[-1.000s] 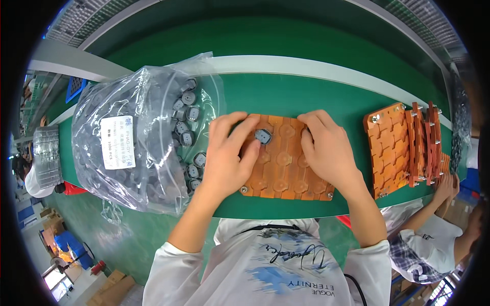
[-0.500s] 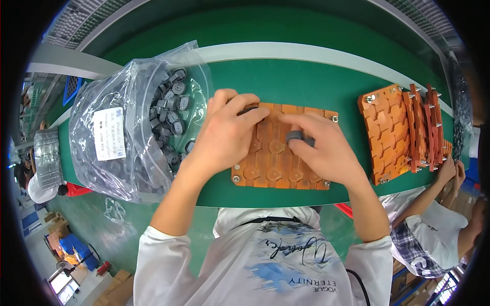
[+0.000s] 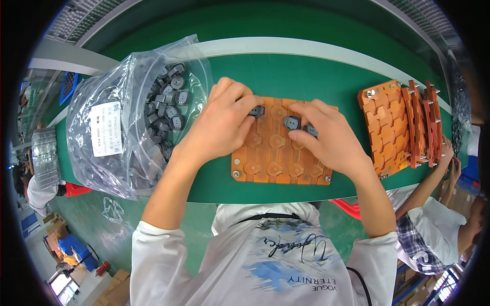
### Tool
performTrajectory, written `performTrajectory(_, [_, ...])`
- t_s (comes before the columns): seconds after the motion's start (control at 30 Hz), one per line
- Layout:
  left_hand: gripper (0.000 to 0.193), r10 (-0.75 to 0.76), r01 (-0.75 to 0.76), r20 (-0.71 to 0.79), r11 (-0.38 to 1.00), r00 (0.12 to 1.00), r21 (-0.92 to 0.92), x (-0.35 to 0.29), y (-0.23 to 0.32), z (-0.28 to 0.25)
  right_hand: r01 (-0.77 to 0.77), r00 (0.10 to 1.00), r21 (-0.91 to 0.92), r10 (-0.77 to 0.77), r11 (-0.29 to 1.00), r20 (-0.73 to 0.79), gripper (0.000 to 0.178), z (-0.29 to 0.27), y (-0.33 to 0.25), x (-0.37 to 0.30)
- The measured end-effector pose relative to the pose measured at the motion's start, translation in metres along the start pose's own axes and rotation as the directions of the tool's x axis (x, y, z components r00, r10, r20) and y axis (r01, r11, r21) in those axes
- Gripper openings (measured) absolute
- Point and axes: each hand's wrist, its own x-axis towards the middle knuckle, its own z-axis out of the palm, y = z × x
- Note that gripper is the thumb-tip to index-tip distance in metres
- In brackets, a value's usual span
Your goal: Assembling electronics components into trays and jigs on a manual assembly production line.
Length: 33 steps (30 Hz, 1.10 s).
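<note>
Turned face-up since the earlier frame, one grey button [image 3: 292, 122] is clamped by the right hand [image 3: 333, 140] above the orange board's [image 3: 286, 171] far half, another button [image 3: 259, 110] by the left hand [image 3: 220, 122] near its far-left corner, and a level grip seems best.

A white shirt [image 3: 219, 270] is worn, printed with blue strokes [image 3: 265, 275] and black lettering [image 3: 310, 259]. Well behind the left hand [image 3: 222, 122] and the right hand [image 3: 332, 135], the bare forearms [image 3: 171, 191] are met by loose white sleeves [image 3: 158, 260]. Behind the right hand, a thin black cord [image 3: 361, 281] is seen.
</note>
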Motion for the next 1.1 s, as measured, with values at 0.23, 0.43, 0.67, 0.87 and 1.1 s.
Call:
performTrajectory(0.23, [0.032, 0.042, -0.049, 0.073, 0.994, 0.996, 0.093, 0.01, 0.002, -0.009, 0.104, 0.994, -0.115, -0.101, 0.988, 0.03, 0.028, 0.006, 0.002, 0.015])
performTrajectory(0.43, [0.034, 0.102, -0.117, 0.134, 0.988, 0.986, 0.102, 0.01, 0.0, -0.01, 0.134, 0.989, -0.266, -0.112, 0.955, 0.097, 0.025, 0.008, -0.006, 0.032])
performTrajectory(0.67, [0.032, 0.103, -0.118, 0.115, 0.984, 0.988, 0.135, 0.009, 0.001, -0.004, 0.041, 0.999, -0.314, -0.035, 0.948, 0.025, 0.027, 0.01, -0.012, 0.031])
performTrajectory(0.87, [0.032, 0.089, -0.106, 0.128, 0.986, 0.988, 0.13, 0.007, -0.001, -0.004, -0.037, 0.999, -0.274, 0.038, 0.961, -0.002, 0.034, 0.008, -0.008, 0.026])
performTrajectory(1.1, [0.028, -0.064, 0.065, 0.043, 0.998, 0.997, -0.016, 0.001, 0.0, -0.009, 0.125, 0.976, -0.137, -0.097, 0.983, 0.195, 0.035, 0.005, 0.005, 0.036])
